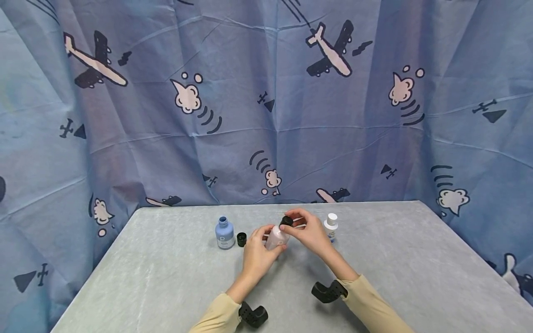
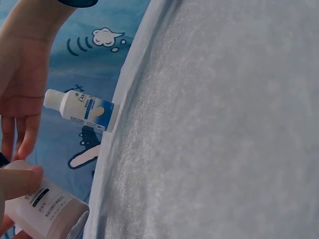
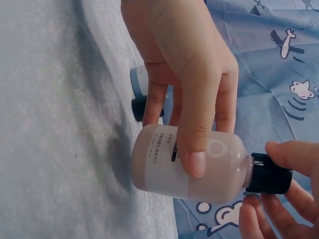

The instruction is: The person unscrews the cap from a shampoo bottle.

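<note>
My left hand point(image 1: 259, 254) grips a pale pink bottle point(image 1: 276, 238) round its body, thumb across the printed label, as the right wrist view shows up close. The bottle point(image 3: 199, 167) is held tilted above the table. At its neck, my right hand point(image 1: 307, 231) pinches a black cap point(image 3: 270, 173) between thumb and fingers; the cap sits at the mouth of the bottle. Left of my left hand stands an uncapped blue bottle point(image 1: 225, 235), and a loose black cap point(image 1: 241, 239) lies between them on the table.
A small white bottle with a blue label point(image 1: 331, 226) stands behind my right hand. The grey table point(image 1: 166, 277) runs back to a blue curtain point(image 1: 233, 101) printed with planes. Black wrist devices point(image 1: 329, 292) sit at both sleeves.
</note>
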`<state>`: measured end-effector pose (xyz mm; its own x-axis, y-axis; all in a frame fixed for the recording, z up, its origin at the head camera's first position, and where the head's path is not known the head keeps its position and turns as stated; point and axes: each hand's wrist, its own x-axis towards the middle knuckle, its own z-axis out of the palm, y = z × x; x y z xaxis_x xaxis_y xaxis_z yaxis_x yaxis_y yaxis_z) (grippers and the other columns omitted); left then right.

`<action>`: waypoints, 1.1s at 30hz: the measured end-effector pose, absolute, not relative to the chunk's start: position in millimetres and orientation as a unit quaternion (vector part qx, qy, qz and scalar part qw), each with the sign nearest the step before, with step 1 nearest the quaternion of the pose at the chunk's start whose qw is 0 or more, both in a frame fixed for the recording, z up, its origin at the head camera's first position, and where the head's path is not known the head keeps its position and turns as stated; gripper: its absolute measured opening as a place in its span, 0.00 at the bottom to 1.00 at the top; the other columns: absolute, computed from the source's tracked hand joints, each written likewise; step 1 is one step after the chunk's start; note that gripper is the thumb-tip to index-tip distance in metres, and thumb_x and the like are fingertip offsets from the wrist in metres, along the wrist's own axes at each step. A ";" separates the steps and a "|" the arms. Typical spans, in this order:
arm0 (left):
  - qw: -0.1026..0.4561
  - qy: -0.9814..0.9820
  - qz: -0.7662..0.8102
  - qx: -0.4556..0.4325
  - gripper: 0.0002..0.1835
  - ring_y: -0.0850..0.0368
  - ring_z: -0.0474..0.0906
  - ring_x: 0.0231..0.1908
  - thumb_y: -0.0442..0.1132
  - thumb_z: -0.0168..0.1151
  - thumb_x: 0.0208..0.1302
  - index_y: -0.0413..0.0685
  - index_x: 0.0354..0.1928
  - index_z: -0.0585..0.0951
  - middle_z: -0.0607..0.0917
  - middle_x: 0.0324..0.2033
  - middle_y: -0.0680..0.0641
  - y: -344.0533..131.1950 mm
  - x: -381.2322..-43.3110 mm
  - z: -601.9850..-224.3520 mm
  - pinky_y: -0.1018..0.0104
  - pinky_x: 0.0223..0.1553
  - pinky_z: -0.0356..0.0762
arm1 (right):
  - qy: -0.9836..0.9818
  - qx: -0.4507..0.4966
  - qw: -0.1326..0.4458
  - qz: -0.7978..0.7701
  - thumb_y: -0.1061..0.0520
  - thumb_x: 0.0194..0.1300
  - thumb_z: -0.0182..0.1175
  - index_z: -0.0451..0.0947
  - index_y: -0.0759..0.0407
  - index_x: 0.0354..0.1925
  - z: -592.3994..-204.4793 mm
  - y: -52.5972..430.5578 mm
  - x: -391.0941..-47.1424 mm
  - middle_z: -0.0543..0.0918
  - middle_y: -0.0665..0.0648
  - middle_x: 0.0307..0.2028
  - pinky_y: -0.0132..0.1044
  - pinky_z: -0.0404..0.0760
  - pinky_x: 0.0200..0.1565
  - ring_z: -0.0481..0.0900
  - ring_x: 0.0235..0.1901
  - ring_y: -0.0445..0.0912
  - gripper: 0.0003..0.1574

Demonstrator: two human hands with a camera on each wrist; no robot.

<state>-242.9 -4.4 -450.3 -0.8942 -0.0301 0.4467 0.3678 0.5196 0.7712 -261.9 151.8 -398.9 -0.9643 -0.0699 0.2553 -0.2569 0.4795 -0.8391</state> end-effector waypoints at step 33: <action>0.201 -0.845 -0.479 -0.130 0.29 0.49 0.82 0.43 0.39 0.74 0.49 0.40 0.54 0.78 0.84 0.47 0.42 -3.9 -244.7 -451.7 0.60 0.42 0.78 | -0.800 0.231 0.078 0.548 0.72 0.60 0.58 0.72 0.69 0.55 -400.7 155.9 -263.4 0.77 0.71 0.54 0.42 0.81 0.51 0.78 0.53 0.62 0.23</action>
